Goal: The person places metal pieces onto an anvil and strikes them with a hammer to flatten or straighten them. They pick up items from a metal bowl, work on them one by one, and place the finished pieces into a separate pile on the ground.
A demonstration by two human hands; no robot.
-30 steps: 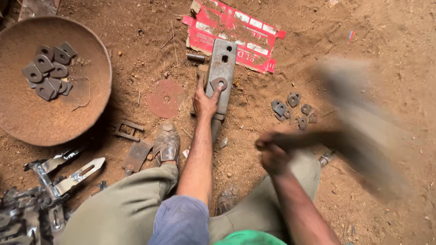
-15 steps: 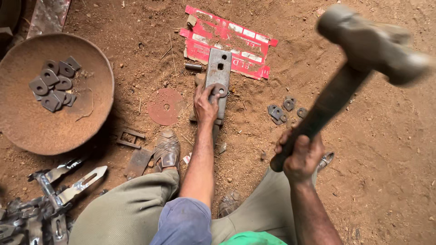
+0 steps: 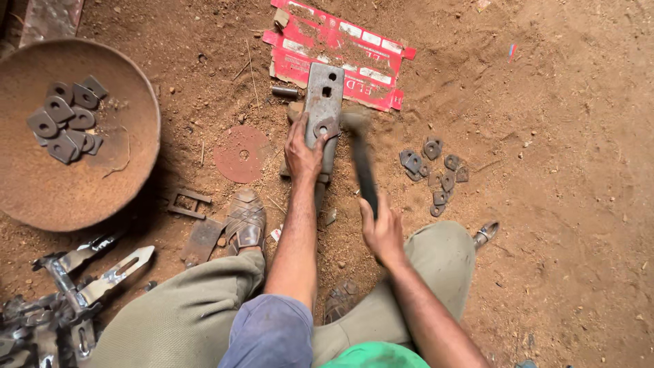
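On dirt floor (image 3: 558,204), left hand (image 3: 303,153) pins a tab (image 3: 325,128) on steel block (image 3: 323,102), right hand (image 3: 383,232) grips hammer (image 3: 361,160); some tabs (image 3: 65,119) sit in pan (image 3: 102,197), others (image 3: 436,174) wait.

A wide rusty metal bowl (image 3: 102,184) sits at nine o'clock, holding a heap of small grey teardrop-shaped plates (image 3: 66,120) with holes. A flattened red cardboard carton (image 3: 354,51) lies at twelve o'clock on the dirt floor (image 3: 565,170). A worn reddish grinding disc (image 3: 243,153) rests near the centre, toward ten o'clock. More small grey holed pieces (image 3: 436,174) are scattered at three o'clock. Shiny slotted metal brackets (image 3: 88,279) pile up at eight o'clock.
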